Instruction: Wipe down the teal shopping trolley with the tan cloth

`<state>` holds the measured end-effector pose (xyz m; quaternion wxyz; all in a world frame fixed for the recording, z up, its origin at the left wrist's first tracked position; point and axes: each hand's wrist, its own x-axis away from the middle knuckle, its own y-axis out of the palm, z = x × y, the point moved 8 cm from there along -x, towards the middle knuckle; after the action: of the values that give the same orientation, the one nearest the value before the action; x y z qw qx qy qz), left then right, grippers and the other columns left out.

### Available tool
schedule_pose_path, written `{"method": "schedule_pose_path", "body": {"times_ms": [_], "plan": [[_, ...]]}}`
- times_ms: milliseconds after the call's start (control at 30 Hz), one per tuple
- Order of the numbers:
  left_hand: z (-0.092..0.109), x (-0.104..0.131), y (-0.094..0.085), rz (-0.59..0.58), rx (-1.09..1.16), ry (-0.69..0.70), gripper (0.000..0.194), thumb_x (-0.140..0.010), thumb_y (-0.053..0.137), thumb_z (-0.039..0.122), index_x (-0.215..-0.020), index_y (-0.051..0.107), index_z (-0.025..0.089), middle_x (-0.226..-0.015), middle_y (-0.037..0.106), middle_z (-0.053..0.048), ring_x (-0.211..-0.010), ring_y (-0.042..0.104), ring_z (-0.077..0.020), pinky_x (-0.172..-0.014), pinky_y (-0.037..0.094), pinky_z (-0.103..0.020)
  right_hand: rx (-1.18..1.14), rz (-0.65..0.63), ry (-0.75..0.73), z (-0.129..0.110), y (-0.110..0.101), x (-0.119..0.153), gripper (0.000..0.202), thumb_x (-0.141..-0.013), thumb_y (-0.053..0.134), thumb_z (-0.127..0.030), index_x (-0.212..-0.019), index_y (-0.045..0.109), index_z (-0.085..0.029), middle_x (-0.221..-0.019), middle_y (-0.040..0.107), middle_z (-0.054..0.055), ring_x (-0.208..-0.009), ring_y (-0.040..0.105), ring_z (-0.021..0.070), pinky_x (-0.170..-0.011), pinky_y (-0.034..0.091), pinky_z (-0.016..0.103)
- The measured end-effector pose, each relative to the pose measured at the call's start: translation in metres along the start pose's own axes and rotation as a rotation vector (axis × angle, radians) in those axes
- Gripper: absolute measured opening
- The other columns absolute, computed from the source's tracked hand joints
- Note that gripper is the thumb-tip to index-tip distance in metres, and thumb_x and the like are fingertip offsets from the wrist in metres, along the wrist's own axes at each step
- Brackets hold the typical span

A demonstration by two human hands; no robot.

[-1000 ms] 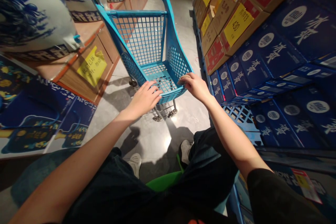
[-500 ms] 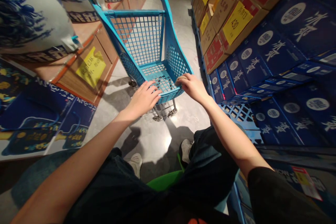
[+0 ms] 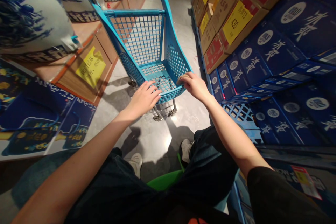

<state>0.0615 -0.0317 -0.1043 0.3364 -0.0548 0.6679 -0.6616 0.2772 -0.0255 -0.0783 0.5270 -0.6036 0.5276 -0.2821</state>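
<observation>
A blue plastic shopping cart (image 3: 151,38) stands on the floor in front of me, its basket empty. My left hand (image 3: 146,96) rests on the front left part of the basket rim, fingers slightly spread and holding nothing. At the front right corner, my right hand (image 3: 194,85) is closed on a small brownish cloth (image 3: 183,78), which lies against the rim. Most of the cloth is hidden under the fingers.
Blue cartons (image 3: 278,49) and brown boxes (image 3: 228,24) are stacked on the right. Large blue-and-white jars (image 3: 28,14) stand on a wooden cabinet (image 3: 105,47) at the left. A green object (image 3: 165,181) is below me, between my feet.
My right hand has shifted slightly to the right and up along the rim with the cloth. My left hand and the cart look the same.
</observation>
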Motion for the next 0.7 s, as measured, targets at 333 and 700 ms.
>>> {"method": "schedule_pose_path", "body": {"times_ms": [333, 700], "plan": [[-0.001, 0.000, -0.001, 0.003, 0.043, -0.034, 0.038, -0.112, 0.048, 0.032, -0.127, 0.081, 0.019, -0.121, 0.078, -0.016, -0.147, 0.058, -0.0368, -0.128, 0.046, -0.067, -0.094, -0.077, -0.199, -0.038, 0.018, 0.006, 0.047, -0.095, 0.055, -0.004, -0.131, 0.078, -0.024, -0.142, 0.072, 0.011, -0.130, 0.065, 0.0292, -0.110, 0.055, 0.045], [-0.001, -0.001, 0.000, -0.011, 0.055, -0.039, 0.038, -0.112, 0.049, 0.031, -0.127, 0.082, 0.019, -0.122, 0.079, -0.017, -0.148, 0.057, -0.0377, -0.129, 0.045, -0.067, 0.011, -0.026, -0.079, -0.026, 0.013, 0.009, 0.044, -0.098, 0.052, -0.004, -0.126, 0.079, -0.023, -0.139, 0.073, 0.011, -0.126, 0.063, 0.0294, -0.110, 0.054, 0.045]]}}
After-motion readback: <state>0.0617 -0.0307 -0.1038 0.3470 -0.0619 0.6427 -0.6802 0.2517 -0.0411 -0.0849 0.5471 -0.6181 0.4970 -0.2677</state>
